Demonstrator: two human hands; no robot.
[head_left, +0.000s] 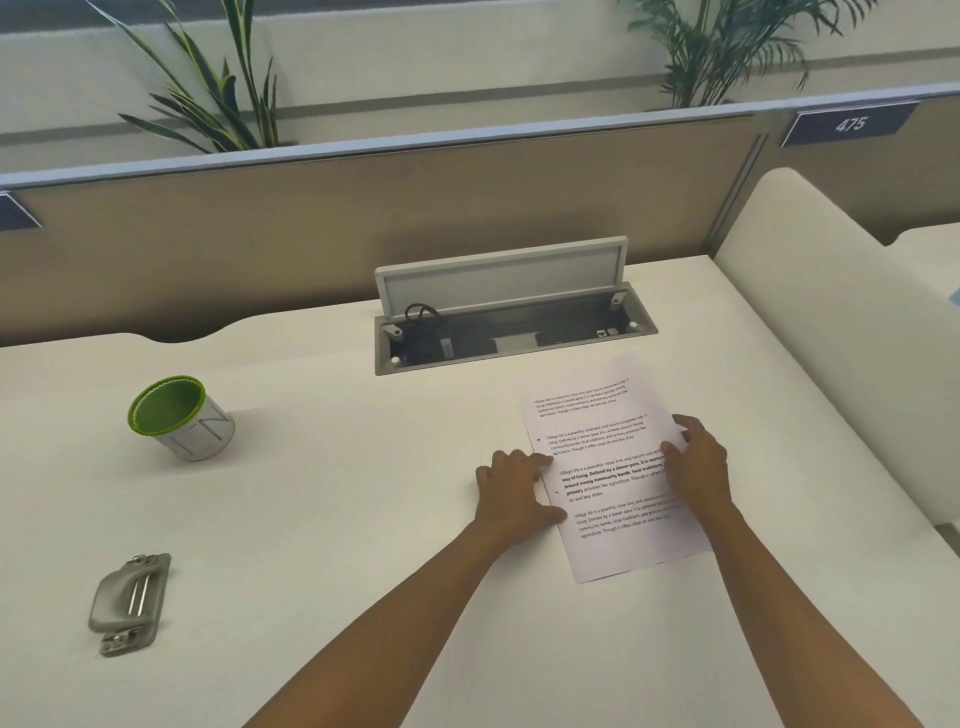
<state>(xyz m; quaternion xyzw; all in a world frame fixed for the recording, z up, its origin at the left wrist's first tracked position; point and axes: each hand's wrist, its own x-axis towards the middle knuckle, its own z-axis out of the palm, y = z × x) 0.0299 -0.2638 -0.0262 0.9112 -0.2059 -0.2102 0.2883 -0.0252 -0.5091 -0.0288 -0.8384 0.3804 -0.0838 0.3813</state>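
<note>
A printed sheet of paper (602, 467) lies flat on the white desk (337, 493), turned slightly, to the right of centre. My left hand (511, 488) rests at the sheet's left edge, its fingertips and thumb touching the paper. My right hand (693, 462) lies on the sheet's right side, fingers spread over the text and covering part of it. Neither hand grips the paper that I can see.
A hole punch (130, 603) lies at the front left. Further back on the left stands a white cup with a green rim (179, 418). An open cable box (511, 322) with its lid up sits behind the paper. A beige partition (363, 218) closes the desk's back.
</note>
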